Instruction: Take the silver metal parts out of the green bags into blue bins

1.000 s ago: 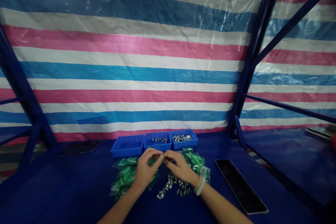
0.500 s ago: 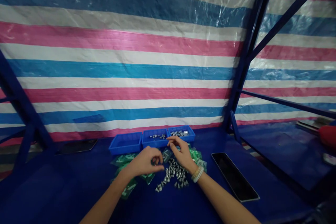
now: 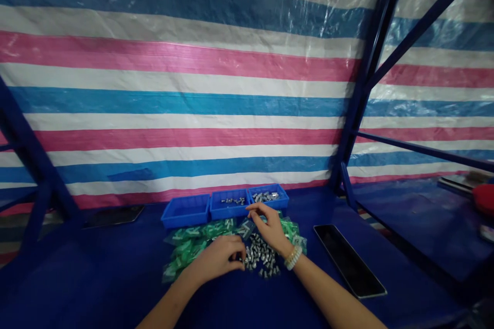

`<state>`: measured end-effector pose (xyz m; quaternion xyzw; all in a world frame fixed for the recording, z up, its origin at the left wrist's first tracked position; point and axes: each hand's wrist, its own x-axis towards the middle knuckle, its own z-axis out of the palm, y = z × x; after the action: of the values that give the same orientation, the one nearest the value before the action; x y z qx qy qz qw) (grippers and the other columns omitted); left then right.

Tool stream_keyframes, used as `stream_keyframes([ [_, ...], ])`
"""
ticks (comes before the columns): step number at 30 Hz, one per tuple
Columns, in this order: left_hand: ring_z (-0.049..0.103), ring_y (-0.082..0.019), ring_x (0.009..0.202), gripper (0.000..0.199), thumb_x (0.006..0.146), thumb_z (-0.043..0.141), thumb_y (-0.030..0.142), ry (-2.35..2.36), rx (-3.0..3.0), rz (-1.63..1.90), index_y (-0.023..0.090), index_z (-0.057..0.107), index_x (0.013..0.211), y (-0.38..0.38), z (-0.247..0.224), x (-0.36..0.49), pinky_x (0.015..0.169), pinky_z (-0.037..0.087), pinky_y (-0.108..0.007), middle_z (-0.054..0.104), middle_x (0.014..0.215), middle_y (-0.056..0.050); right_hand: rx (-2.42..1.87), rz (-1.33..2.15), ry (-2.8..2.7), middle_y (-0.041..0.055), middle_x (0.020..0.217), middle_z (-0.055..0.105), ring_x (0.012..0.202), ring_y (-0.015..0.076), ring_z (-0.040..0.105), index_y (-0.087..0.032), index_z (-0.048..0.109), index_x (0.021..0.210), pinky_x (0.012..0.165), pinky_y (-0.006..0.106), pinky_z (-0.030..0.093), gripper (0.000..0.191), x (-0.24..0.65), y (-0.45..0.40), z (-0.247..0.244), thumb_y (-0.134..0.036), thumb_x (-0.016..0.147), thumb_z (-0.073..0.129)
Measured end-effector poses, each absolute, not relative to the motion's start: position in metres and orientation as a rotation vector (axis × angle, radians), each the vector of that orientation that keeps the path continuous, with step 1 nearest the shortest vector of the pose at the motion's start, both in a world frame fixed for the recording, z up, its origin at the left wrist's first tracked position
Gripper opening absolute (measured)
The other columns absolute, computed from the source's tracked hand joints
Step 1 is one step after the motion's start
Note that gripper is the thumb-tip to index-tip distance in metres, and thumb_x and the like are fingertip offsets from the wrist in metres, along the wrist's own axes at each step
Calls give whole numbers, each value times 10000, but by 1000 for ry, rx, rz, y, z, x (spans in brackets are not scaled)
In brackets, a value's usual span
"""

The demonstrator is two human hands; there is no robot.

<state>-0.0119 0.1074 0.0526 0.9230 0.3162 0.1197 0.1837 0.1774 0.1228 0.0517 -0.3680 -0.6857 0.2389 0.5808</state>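
My left hand (image 3: pixel 226 256) is at the left edge of a pile of small silver metal parts (image 3: pixel 261 253), fingers curled with thumb and fingertips close together; what they may hold is too small to name. My right hand (image 3: pixel 269 223) hovers over the back of the pile, its thumb and forefinger apart, nothing visible between them. Green-and-clear plastic packets (image 3: pixel 185 249) lie left of and behind my left hand, with more green packets (image 3: pixel 289 227) beyond my right wrist. A clear packet (image 3: pixel 245 227) lies between the hands.
Behind stand three joined blue trays: a left one (image 3: pixel 186 211) and two with small metal parts, middle (image 3: pixel 229 211) and right (image 3: pixel 283 196). A dark phone (image 3: pixel 349 261) lies right, a dark flat object (image 3: pixel 116 216) far left. Blue frame posts (image 3: pixel 357 97) stand at the sides.
My left hand has moved down and slightly right, to the edge of the metal parts, uncovering more green packets. My right hand has barely moved.
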Motion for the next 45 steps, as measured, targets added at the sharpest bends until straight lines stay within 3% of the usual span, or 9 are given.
stream_keyframes([
  [8, 621, -173, 847, 74, 775, 637, 123, 882, 2392, 772, 189, 657, 804, 112, 52, -11, 735, 472, -261, 666, 922, -35, -853, 564, -1599, 28, 775, 677, 716, 171, 637, -182, 671, 945, 671, 265, 491, 176, 178, 123, 53, -216, 892, 506],
  [13, 648, -173, 817, 101, 847, 548, 226, 986, 2073, 1018, 190, 630, 893, 115, 57, -14, 751, 524, -298, 687, 884, -42, -803, 512, -1662, 34, 794, 684, 716, 171, 641, -183, 664, 967, 678, 278, 505, 170, 175, 119, 56, -182, 879, 518],
  [20, 646, -207, 909, 190, 841, 587, 326, 985, 1938, 1226, 189, 665, 948, 119, 49, -17, 843, 525, -362, 687, 978, -79, -628, 408, -1808, 50, 899, 675, 775, 173, 624, -217, 655, 1015, 726, 314, 520, 200, 171, 115, 59, -140, 870, 541],
  [26, 628, -173, 791, 201, 799, 636, 316, 1017, 1836, 1253, 181, 611, 945, 117, 51, -16, 758, 533, -317, 667, 880, -47, -572, 410, -1858, 60, 930, 668, 881, 188, 619, -227, 676, 1004, 792, 341, 516, 165, 171, 116, 59, -165, 888, 577],
  [31, 590, -161, 744, 209, 807, 620, 328, 1010, 1874, 1220, 174, 607, 948, 115, 55, -16, 715, 502, -302, 641, 849, -36, -569, 376, -1870, 45, 827, 681, 810, 182, 623, -214, 692, 899, 774, 344, 499, 107, 171, 113, 62, -184, 896, 590],
  [36, 517, -132, 616, 272, 739, 690, 311, 1013, 1878, 1234, 179, 600, 959, 110, 55, -12, 606, 452, -255, 533, 659, 41, -608, 359, -1846, 40, 809, 675, 785, 185, 610, -216, 685, 877, 745, 345, 489, 80, 172, 111, 64, -205, 883, 605],
  [45, 511, -134, 597, 167, 769, 661, 328, 1110, 1879, 1330, 177, 640, 839, 107, 47, -5, 568, 439, -238, 559, 659, 15, -738, 370, -1795, 34, 745, 636, 734, 176, 567, -193, 646, 768, 693, 304, 455, 154, 166, 111, 57, -257, 894, 586],
])
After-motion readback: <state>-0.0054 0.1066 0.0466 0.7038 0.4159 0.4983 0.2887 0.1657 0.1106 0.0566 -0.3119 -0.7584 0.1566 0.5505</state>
